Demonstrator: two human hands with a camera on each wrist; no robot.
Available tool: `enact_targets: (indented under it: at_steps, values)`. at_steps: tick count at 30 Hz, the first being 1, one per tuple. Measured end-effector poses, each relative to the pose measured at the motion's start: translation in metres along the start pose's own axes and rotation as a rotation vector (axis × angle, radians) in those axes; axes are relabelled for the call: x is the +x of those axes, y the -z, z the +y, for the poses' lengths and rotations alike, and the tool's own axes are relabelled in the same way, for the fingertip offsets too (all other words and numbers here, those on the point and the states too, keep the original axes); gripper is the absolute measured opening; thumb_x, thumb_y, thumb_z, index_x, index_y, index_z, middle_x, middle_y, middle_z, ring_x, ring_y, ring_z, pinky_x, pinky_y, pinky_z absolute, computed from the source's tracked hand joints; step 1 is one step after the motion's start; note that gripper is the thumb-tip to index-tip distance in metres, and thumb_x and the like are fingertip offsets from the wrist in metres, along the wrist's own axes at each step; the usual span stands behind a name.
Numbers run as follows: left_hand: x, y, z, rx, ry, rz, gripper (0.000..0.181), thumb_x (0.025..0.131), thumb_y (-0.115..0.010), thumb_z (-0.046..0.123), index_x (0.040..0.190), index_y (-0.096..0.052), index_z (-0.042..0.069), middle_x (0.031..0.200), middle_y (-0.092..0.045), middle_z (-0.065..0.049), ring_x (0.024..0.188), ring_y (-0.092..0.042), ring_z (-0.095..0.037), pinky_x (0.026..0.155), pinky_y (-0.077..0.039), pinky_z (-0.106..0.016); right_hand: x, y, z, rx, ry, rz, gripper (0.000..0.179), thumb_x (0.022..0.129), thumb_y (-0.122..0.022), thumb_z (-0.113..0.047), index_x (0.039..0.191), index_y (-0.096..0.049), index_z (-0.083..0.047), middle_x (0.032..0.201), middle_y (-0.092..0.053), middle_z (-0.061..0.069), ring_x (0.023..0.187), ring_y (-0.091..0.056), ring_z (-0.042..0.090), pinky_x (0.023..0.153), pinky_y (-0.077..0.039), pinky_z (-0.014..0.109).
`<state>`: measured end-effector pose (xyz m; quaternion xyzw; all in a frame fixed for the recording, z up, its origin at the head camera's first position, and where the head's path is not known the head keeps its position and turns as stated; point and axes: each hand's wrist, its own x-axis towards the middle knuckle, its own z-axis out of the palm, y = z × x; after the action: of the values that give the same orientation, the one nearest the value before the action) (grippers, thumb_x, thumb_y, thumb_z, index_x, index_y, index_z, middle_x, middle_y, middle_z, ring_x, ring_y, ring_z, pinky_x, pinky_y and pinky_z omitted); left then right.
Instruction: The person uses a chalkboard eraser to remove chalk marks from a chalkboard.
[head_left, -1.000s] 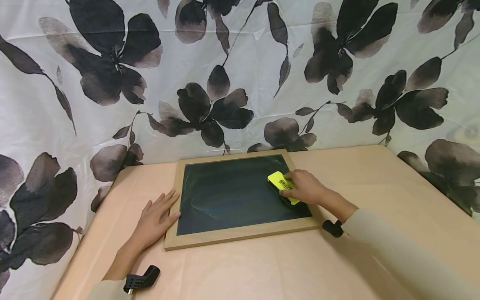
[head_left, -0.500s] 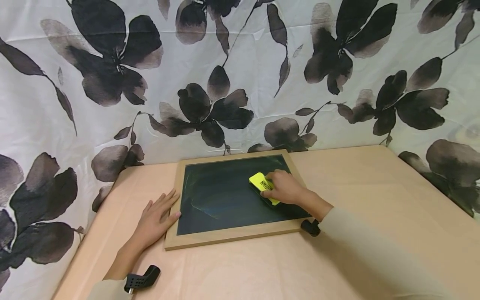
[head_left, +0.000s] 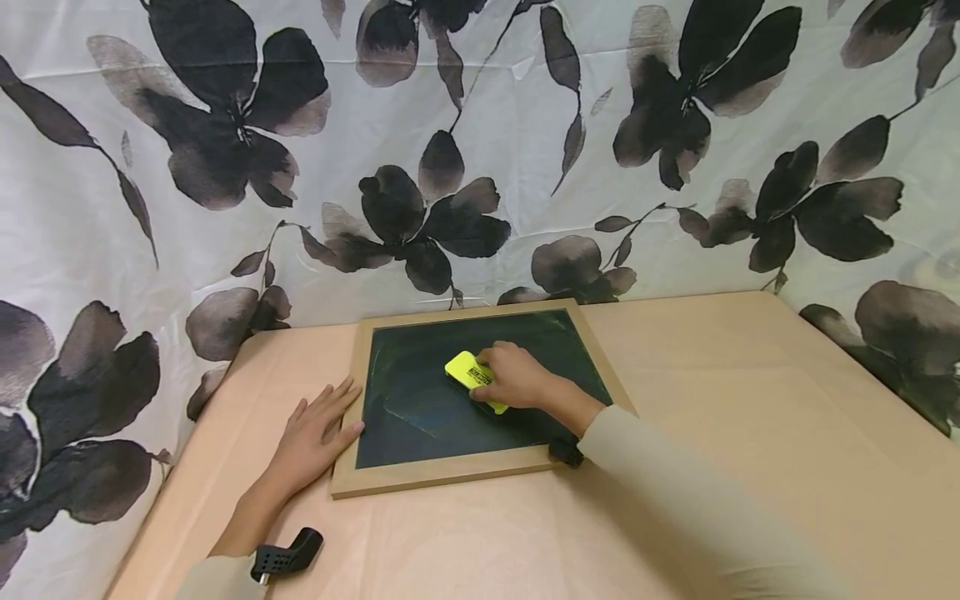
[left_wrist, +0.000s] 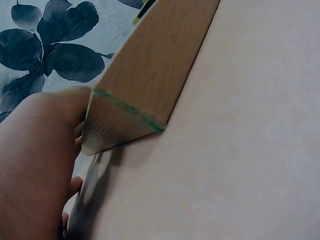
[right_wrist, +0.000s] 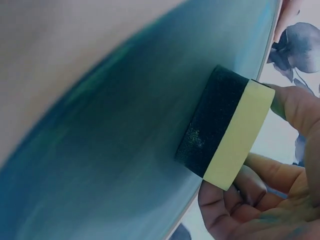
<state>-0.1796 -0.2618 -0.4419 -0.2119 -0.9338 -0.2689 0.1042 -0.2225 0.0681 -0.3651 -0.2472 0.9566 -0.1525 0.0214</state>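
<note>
A chalkboard with a pale wooden frame lies on the table. My right hand grips a yellow-topped board eraser near the middle of its dark surface. In the right wrist view, thumb and fingers hold the eraser's yellow back, and its black felt faces the board. Bluish chalk dust marks that palm. My left hand rests with straight fingers along the frame's left edge. The left wrist view shows this hand beside the frame's corner. Faint chalk lines show at the board's lower left.
The table has a peach-coloured cover. Behind it and along both sides hangs a white cloth printed with dark flowers. A black wrist camera sits at the left sleeve, another black wrist camera at the right.
My right hand has slid the eraser leftward across the board, from near its right side to about the middle. The left hand and the chalkboard have stayed in place.
</note>
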Motion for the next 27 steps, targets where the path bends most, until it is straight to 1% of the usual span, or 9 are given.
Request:
enact_targets:
  at_steps: [5, 12, 20, 27]
  values:
    - [0.0, 0.001, 0.0, -0.001, 0.004, -0.012, 0.061, 0.094, -0.059, 0.038, 0.145, -0.043, 0.009, 0.153, -0.032, -0.012, 0.138, -0.025, -0.042, 0.107, -0.007, -0.065, 0.01, -0.003, -0.013, 0.005, 0.03, -0.027, 0.056, 0.083, -0.074, -0.032, 0.125, -0.061, 0.002, 0.105, -0.061, 0.012, 0.086, -0.052, 0.02, 0.073, -0.046, 0.033]
    - [0.0, 0.002, 0.002, 0.001, 0.011, -0.016, 0.061, 0.094, -0.058, 0.038, 0.145, -0.043, 0.009, 0.153, -0.031, -0.012, 0.138, -0.024, -0.042, 0.108, -0.006, -0.065, 0.021, -0.009, -0.027, 0.025, 0.089, -0.036, 0.055, 0.084, -0.073, -0.031, 0.126, -0.06, 0.002, 0.1, -0.058, 0.01, 0.081, -0.049, 0.018, 0.068, -0.044, 0.03]
    - [0.001, 0.003, 0.005, 0.009, 0.018, -0.02, 0.061, 0.094, -0.059, 0.038, 0.145, -0.043, 0.008, 0.153, -0.031, -0.013, 0.139, -0.024, -0.041, 0.108, -0.005, -0.064, 0.03, -0.012, -0.04, 0.037, 0.107, -0.055, 0.056, 0.084, -0.073, -0.032, 0.128, -0.06, 0.001, 0.101, -0.056, 0.01, 0.082, -0.049, 0.017, 0.07, -0.044, 0.028]
    - [0.001, 0.003, 0.006, 0.008, 0.018, -0.02, 0.061, 0.094, -0.059, 0.038, 0.144, -0.044, 0.007, 0.152, -0.032, -0.014, 0.138, -0.024, -0.042, 0.108, -0.006, -0.064, 0.037, -0.015, -0.048, 0.066, 0.122, -0.08, 0.055, 0.083, -0.074, -0.03, 0.128, -0.06, -0.001, 0.098, -0.054, 0.008, 0.08, -0.049, 0.017, 0.068, -0.042, 0.027]
